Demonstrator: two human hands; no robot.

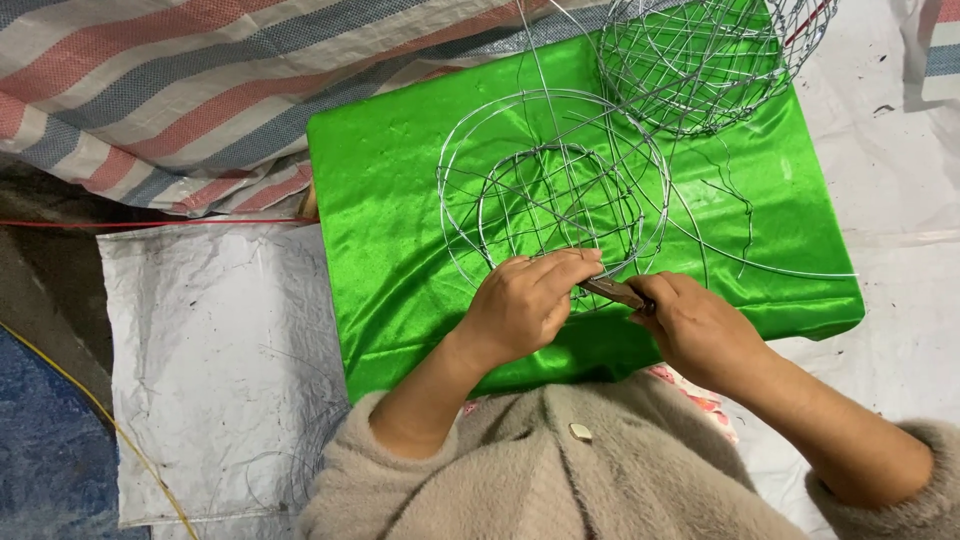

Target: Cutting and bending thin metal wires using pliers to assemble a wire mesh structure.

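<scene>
On the green-covered bench (400, 200), the left hand (520, 305) curled closed over the near rim of a round wire frame (555, 190); the right hand (700, 330) gripped what looked like dark pliers (615, 292) touching that rim. A second wire basket (700, 60) stood beyond.

A fuzzy beige sweater (560, 480) is worn, with one pale oval button (580, 432) at its chest; sleeves are pushed up from both bare forearms.

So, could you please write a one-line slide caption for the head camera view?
Left hand steadies a round wire frame on green cloth while right hand works pliers at its rim.
</scene>
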